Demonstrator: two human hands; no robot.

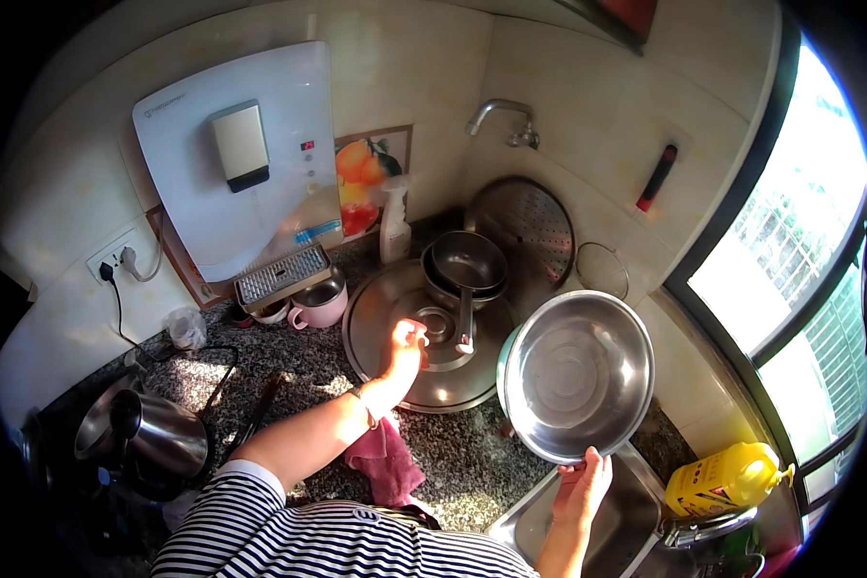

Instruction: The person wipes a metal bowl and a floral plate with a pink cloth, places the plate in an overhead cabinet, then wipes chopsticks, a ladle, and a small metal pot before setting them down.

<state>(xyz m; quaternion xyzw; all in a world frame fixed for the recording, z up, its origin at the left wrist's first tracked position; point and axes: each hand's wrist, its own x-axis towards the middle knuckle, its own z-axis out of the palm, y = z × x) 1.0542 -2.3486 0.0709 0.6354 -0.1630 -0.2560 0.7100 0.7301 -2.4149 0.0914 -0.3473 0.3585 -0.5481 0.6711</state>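
My right hand point(584, 480) grips the near rim of a wide stainless steel bowl point(574, 376), which is tilted with its hollow towards me above the sink's far edge. A pale green rim or vessel shows just behind the bowl's left side. My left hand point(409, 342) is over a large round metal lid point(376, 303), near its centre knob; whether its fingers hold anything is unclear. Small dark pans point(469, 260), one nested in another, rest at the back of the lid, the upper one's handle pointing towards me. A pink cloth point(386, 462) lies below my left wrist.
A steel sink point(549, 513) is at the lower right, beside a yellow pump bottle point(726, 477). A perforated steel disc point(524, 231) leans on the back wall under a tap point(506, 119). Left are a pink mug point(321, 307), a steel kettle point(166, 433) and cables.
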